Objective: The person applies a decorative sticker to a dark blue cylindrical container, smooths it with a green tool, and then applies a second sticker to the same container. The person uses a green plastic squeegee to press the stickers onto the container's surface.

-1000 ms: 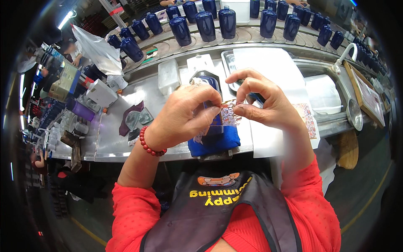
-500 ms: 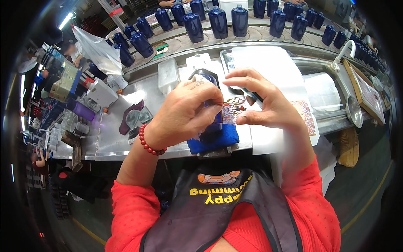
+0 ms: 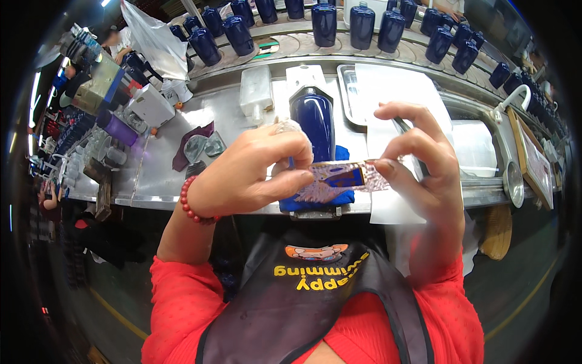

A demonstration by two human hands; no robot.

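Note:
My left hand (image 3: 254,173) and my right hand (image 3: 415,161) hold a narrow patterned label strip (image 3: 342,177) stretched between their fingertips, level and just above the bench edge. The strip has a dark blue middle and pale ornate ends. Behind it a dark blue bottle (image 3: 313,123) lies lengthwise on a blue cloth pad (image 3: 330,197), its neck pointing away from me. A red bead bracelet (image 3: 189,203) circles my left wrist.
A curved conveyor (image 3: 303,45) at the back carries several dark blue bottles (image 3: 362,25). A white sheet lies in a metal tray (image 3: 347,85); a white box (image 3: 254,91) and a dark rag (image 3: 189,147) sit left. Cluttered boxes stand far left, a round strainer (image 3: 515,184) right.
Both hands have pulled back from the bottle toward me and spread apart, drawing the label strip out flat between them. The bottle now lies uncovered on the pad.

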